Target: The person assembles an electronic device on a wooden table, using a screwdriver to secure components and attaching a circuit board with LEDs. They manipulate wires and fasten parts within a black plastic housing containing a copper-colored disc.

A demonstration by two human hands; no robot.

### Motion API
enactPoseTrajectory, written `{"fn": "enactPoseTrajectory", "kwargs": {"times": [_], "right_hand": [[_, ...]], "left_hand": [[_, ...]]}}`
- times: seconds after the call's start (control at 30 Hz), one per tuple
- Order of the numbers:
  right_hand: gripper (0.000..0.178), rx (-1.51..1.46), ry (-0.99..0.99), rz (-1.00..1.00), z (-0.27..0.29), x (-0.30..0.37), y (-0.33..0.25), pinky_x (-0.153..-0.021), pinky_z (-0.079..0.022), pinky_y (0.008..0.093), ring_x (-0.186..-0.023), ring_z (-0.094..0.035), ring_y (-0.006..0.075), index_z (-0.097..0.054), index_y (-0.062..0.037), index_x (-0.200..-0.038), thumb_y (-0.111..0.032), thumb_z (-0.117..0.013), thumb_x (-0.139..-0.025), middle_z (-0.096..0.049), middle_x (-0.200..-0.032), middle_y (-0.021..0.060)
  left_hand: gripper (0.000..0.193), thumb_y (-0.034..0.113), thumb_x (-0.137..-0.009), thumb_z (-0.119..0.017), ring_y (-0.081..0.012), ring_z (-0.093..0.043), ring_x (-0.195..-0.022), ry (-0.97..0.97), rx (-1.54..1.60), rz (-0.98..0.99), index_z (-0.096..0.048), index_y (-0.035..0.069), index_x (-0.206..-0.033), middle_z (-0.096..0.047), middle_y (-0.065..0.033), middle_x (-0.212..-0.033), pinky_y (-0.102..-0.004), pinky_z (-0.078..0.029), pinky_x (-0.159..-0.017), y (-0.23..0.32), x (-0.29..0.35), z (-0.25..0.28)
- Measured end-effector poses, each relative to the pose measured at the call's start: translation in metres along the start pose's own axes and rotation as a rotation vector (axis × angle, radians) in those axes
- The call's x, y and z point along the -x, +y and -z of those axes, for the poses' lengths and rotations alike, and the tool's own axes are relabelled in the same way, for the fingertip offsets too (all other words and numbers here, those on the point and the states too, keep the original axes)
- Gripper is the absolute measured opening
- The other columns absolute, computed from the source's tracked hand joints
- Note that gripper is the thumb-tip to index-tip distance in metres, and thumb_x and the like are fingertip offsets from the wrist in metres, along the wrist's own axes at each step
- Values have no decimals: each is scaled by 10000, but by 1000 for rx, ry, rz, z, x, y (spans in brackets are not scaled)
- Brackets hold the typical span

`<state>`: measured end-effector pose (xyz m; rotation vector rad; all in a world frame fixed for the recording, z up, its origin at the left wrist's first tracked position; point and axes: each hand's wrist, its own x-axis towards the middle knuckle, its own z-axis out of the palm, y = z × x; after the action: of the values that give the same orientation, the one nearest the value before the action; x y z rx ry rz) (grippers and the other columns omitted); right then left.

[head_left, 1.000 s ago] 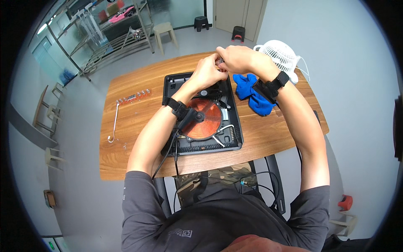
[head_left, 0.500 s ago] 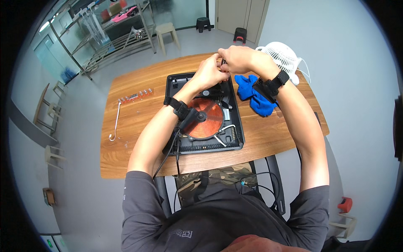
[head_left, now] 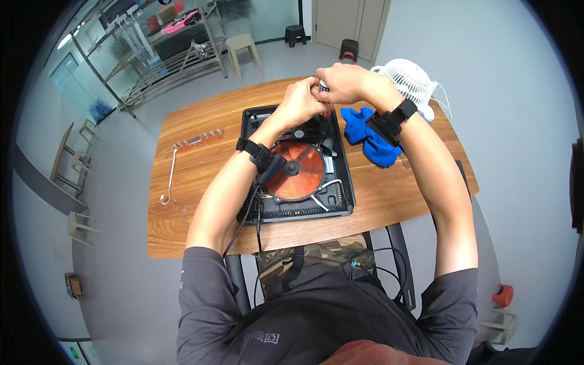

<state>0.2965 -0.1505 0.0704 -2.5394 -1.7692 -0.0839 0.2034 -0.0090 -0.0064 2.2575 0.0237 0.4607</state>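
An opened induction cooker, a black casing (head_left: 342, 188) with a round copper coil (head_left: 304, 176) inside, lies on the wooden table in front of me. Above its far edge my two hands meet. The fingers of my right hand (head_left: 345, 84) are closed round a small black-and-white piece (head_left: 323, 87), too covered to name. My left hand (head_left: 300, 102) is closed too, its fingertips against the right hand's fingers; what they grip is hidden. A short white wire (head_left: 331, 182) lies at the coil's right side.
A blue cloth (head_left: 380, 152) lies right of the casing, with a white fan (head_left: 407, 79) behind it. On the left rest a small circuit board (head_left: 198, 141) and its white cable (head_left: 170, 173). Black cords (head_left: 260, 228) hang over the table's front edge. Stools and a metal rack stand beyond.
Both hands stay together over the far edge, with a slight shift of the fingers; more of the piece's white part shows. The view has shifted slightly.
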Motion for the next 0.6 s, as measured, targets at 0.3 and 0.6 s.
{"fn": "enactPoseTrajectory", "kwargs": {"times": [0.3,0.6], "right_hand": [[545,-93,49,-29,-1,4,-10,-768,-562,471,-867,-715,414,-678,21,-999,-515,-676,-897,-717,-866,252],[483,-28,139,1,-8,-8,-5,-804,-573,494,-922,-707,424,-707,-36,-940,-507,-758,-846,-726,-909,226]], "left_hand": [[402,199,-769,-829,-210,-711,-897,-78,57,-26,-695,6,-1095,-752,-120,-985,-359,-551,-829,-12,9,14],[189,119,-900,-729,-79,-654,-797,-70,-128,98,-745,25,-1063,-744,-39,-885,-280,-537,-721,-93,78,100]]}}
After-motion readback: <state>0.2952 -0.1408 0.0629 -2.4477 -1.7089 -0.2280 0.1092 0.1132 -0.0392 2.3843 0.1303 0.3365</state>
